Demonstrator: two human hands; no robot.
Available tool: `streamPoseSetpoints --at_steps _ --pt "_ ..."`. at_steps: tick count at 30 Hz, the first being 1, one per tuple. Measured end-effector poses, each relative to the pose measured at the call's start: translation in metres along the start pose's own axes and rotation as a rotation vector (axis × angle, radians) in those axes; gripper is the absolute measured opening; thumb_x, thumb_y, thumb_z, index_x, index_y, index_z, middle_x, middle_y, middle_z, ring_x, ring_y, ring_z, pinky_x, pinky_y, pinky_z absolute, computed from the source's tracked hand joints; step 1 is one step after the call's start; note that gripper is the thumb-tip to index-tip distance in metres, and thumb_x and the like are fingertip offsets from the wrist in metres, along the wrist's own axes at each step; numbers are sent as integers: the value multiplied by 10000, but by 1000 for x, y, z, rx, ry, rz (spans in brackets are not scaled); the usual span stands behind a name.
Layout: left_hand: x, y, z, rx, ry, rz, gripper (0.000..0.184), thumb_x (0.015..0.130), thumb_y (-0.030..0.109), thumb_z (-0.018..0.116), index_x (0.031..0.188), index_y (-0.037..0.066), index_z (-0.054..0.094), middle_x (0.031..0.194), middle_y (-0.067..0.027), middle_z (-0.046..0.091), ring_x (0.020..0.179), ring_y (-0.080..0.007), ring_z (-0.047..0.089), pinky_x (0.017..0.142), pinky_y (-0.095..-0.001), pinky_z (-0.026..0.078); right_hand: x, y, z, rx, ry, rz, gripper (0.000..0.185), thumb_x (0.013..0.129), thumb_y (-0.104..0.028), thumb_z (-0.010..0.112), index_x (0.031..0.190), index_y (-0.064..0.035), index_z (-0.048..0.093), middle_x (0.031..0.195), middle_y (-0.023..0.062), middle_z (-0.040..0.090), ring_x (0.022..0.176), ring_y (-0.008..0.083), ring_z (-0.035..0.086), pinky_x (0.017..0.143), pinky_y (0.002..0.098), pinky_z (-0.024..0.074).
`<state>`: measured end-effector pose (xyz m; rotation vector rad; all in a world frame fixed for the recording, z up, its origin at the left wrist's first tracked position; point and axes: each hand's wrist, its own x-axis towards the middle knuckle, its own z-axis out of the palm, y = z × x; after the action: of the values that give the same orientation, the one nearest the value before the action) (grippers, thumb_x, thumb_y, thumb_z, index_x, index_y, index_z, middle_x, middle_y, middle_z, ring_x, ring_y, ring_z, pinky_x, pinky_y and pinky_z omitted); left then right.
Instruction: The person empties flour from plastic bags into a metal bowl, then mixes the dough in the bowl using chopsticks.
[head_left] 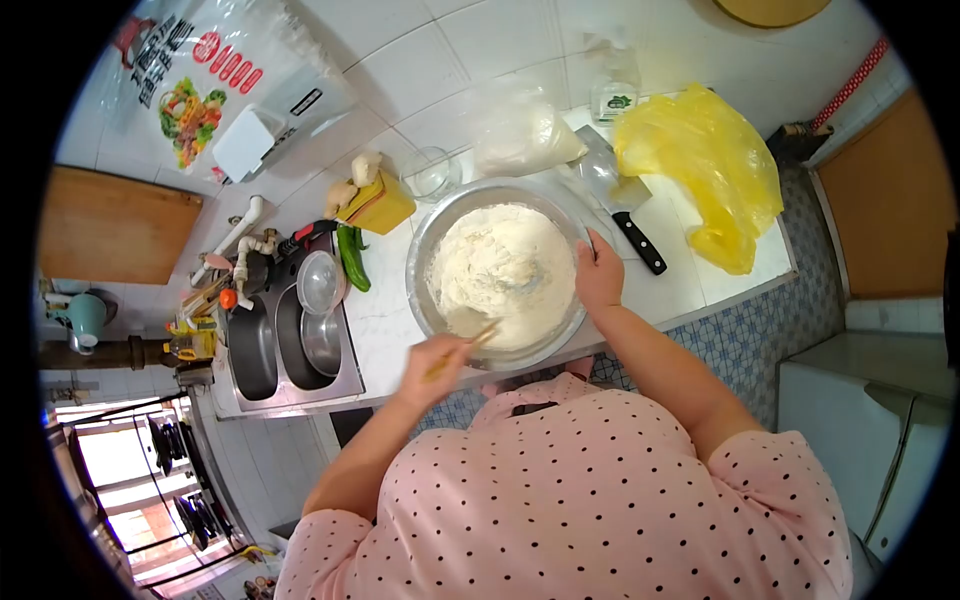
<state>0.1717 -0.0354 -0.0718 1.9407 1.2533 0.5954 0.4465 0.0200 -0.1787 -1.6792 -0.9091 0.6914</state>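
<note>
A large metal bowl (pixel 416 262) stands on the counter, with a mound of white flour (pixel 505 250) in it that looks clumpy in the middle. My left hand (pixel 432 368), slightly blurred, is closed around wooden chopsticks (pixel 486 333) at the bowl's near left edge. Their tips reach into the flour. On the right side, my right hand (pixel 599 272) grips the bowl's rim, thumb uppermost. A cleaver (pixel 638 242) with a black handle lies just right of that hand.
A yellow plastic bag (pixel 715 165) lies at the right end of the white counter (pixel 385 330). Behind the bowl are a bag of white powder (pixel 520 138) and a glass bowl (pixel 432 174). Green cucumbers (pixel 352 258), a yellow box (pixel 378 203) and a sink (pixel 254 350) are leftward.
</note>
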Motion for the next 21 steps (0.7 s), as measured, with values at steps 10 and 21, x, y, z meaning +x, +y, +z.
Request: streamPoseSetpoints --at_steps 10,21 --pt "33 -3 -14 428 -83 338 124 828 51 603 927 -12 643 785 -167 613 711 -332 603 649 -389 513 2 -7 -7 -59 -60 -51 372 928 -200 534 1220 27 578 925 244 662 807 330 651 758 371 497" --pt "93 -1 6 404 -83 471 118 850 83 579 936 22 633 767 -134 601 726 -307 601 647 -401 517 0 -19 -15 -111 -148 36 366 923 -204 543 1215 12 588 901 230 667 813 349 646 751 392 495"
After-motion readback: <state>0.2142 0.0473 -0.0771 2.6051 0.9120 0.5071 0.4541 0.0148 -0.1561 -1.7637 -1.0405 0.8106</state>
